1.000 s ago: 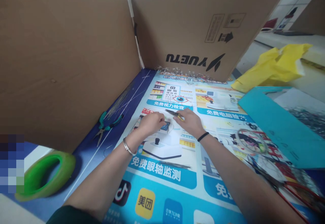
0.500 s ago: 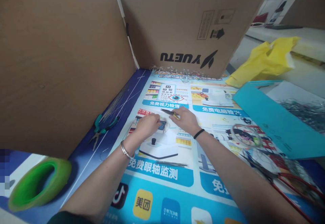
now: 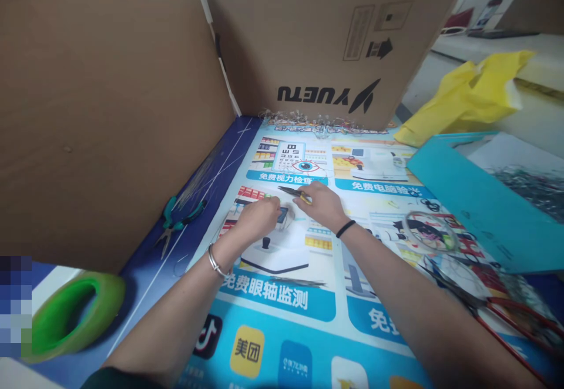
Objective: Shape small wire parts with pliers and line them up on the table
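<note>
My right hand (image 3: 324, 204) is closed around small snips (image 3: 294, 193) with dark pointed blades and a yellow handle; the blades point left. Just left of it, my left hand (image 3: 259, 218) is closed in a pinch. A thin wire (image 3: 288, 217) curves by its fingertips, and its held end is hidden. Both hands are over the printed poster sheet (image 3: 282, 318), a short gap apart. Below them lies a small bundle of thin wires (image 3: 304, 282).
Cardboard panels (image 3: 308, 30) stand at the left and back. Teal-handled pliers (image 3: 174, 221) and green tape (image 3: 74, 312) lie left. Large red-handled scissors (image 3: 480, 302), a wire coil (image 3: 427, 230), a turquoise box (image 3: 476, 207) and yellow plastic (image 3: 467, 95) lie right.
The view has shifted slightly. Both hands keep nearly the same pose, the right one still with the snips.
</note>
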Tool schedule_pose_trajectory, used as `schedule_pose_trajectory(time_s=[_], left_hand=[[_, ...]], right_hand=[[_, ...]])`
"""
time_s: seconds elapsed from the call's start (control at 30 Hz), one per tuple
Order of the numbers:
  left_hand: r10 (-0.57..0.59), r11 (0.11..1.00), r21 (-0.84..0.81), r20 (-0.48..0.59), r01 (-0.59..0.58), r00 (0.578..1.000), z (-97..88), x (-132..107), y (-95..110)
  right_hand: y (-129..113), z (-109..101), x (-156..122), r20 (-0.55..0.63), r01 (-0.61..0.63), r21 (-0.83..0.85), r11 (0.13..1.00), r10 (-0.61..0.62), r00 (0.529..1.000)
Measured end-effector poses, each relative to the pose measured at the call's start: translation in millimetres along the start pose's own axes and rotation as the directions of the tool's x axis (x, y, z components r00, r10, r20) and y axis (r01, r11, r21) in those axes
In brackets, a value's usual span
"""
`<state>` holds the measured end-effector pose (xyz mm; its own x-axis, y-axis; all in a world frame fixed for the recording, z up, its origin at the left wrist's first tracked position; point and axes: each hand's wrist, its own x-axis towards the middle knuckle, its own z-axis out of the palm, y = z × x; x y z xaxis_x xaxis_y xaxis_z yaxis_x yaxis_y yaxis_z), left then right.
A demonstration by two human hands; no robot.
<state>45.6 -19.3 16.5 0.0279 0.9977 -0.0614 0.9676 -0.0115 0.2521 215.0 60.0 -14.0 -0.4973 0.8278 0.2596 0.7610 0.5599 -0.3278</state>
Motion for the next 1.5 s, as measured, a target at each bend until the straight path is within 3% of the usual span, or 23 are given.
schedule_pose_trajectory(time_s=[0.37,0.63,0.7,0.77,0.87,0.97,1.07,1.23,1.5], left_hand=[[0.163,0.984,-0.073,-0.014,-0.164,0.986,-7.4,-2,2],[0.250,0.905,-0.339,-0.061,-0.256,0.966,-8.6,3,-4],[0.272,0.839,-0.472,-0.064,-0.269,0.960,-11.6,3,-5],[0.265,0.718,-0.657,-0.048,-0.230,0.963,-14.1,3,-5],[0.185,0.406,-0.908,-0.029,-0.104,0.982,-13.5,4,-6],[0.058,0.072,-0.997,-0.017,-0.021,0.998,-8.0,9,-13],[-0.070,-0.110,-0.993,-0.028,-0.036,0.997,-3.0,14,-23],[-0.222,-0.193,-0.976,-0.061,-0.105,0.973,-0.8,20,-33],[-0.217,-0.173,-0.976,-0.091,-0.130,0.972,-1.2,20,-29]], right_hand=[[0,-1,0,0.002,0.012,0.003,1.000,-0.012,1.000],[2,-1,0,0.000,0.036,-0.004,0.999,-0.036,0.999],[1,-1,0,0.003,0.035,-0.009,0.999,-0.035,0.999],[0,-2,0,0.003,0.027,-0.003,1.000,-0.027,1.000],[1,-1,1,-0.003,0.007,0.022,1.000,-0.007,1.000],[5,3,1,-0.052,0.010,0.044,0.999,-0.007,0.999],[9,6,2,-0.131,0.039,0.001,0.999,-0.039,0.991],[6,-1,-2,-0.155,0.161,-0.194,0.968,-0.192,0.969],[-7,-11,-10,-0.123,0.330,-0.394,0.858,-0.404,0.906]])
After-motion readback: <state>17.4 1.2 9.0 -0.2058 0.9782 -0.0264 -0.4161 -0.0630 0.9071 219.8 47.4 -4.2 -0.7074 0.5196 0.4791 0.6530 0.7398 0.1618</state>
